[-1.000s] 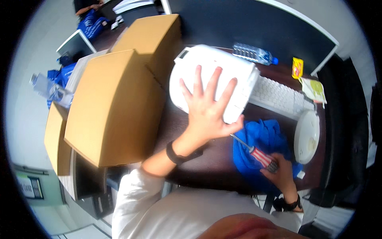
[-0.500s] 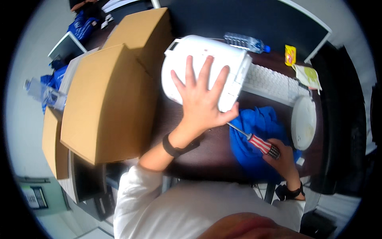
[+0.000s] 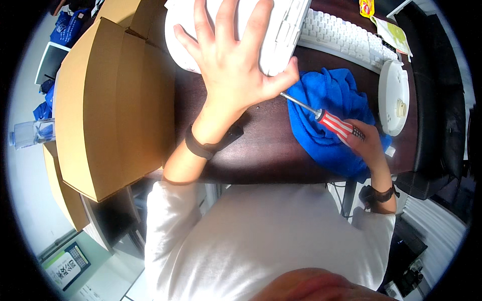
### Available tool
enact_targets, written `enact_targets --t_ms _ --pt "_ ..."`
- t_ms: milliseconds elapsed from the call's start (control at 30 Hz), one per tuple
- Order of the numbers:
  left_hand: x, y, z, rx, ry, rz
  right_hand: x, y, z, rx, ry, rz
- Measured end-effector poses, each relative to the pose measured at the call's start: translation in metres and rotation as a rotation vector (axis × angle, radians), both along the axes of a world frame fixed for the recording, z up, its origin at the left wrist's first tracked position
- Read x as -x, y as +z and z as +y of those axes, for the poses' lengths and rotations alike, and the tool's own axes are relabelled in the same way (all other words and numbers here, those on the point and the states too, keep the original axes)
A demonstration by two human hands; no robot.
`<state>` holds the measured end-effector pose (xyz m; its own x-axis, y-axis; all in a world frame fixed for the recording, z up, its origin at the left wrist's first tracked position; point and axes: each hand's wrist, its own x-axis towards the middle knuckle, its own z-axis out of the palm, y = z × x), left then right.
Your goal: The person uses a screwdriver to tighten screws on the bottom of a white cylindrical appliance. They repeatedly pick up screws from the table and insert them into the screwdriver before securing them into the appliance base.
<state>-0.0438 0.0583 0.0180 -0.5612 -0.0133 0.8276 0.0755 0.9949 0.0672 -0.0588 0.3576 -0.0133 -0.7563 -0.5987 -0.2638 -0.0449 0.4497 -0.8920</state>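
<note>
My left hand (image 3: 232,72) lies spread, fingers apart, on a white rounded plastic appliance housing (image 3: 277,42), whose far end is cut off by the upper edge. In my right hand (image 3: 370,143) is a screwdriver (image 3: 335,126) with a red-and-white striped handle, gripped at its dark checkered end. Its metal shaft points left toward my left thumb; the tip is hidden near the thumb and the housing. Under the screwdriver spreads a crumpled blue cloth (image 3: 329,90). To the right of the cloth, a round white plastic cover (image 3: 393,103) leans with its hollow side showing.
Cardboard boxes (image 3: 108,110) stand close along my left arm. A white keyboard (image 3: 346,40) lies behind the cloth on the dark table (image 3: 251,158). A yellow packet (image 3: 367,7) and a green-and-white packet (image 3: 395,35) are at the far right, beside a black chair (image 3: 439,100).
The view has tilted downward, so the table and everything on it sit higher in the picture. Both hands keep about the same hold; the screwdriver still points at the housing.
</note>
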Motion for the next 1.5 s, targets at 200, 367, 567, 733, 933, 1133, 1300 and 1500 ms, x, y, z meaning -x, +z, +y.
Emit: enact_targets --t_ms 200,367,567,733,933,1133,1300,1500 --pt "0.003 0.000 -0.003 0.022 -0.020 0.034 0.003 0.001 0.000 0.066 -0.055 -0.195" --pt "0.002 0.000 -0.004 0.018 -0.017 0.027 0.007 -0.003 0.003 0.174 -0.087 -0.512" --pt "0.003 0.001 -0.003 0.022 -0.029 0.025 0.000 -0.001 0.008 0.121 -0.083 -0.299" --pt "0.006 0.002 -0.010 0.034 -0.027 0.004 -0.002 0.000 0.025 0.191 -0.249 -0.258" --pt "0.008 0.022 -0.036 -0.030 -0.166 -0.016 0.000 -0.006 0.033 0.162 -0.205 -0.223" --pt "0.006 0.028 -0.057 -0.527 -0.425 -0.165 0.004 -0.004 0.029 0.170 -0.179 -0.159" --pt "0.005 0.057 -0.045 -0.205 -0.280 -0.369 0.008 -0.004 0.034 0.169 -0.161 -0.108" --pt "0.016 0.067 -0.036 -0.143 -0.329 -0.422 0.006 -0.004 0.039 0.193 -0.144 -0.078"
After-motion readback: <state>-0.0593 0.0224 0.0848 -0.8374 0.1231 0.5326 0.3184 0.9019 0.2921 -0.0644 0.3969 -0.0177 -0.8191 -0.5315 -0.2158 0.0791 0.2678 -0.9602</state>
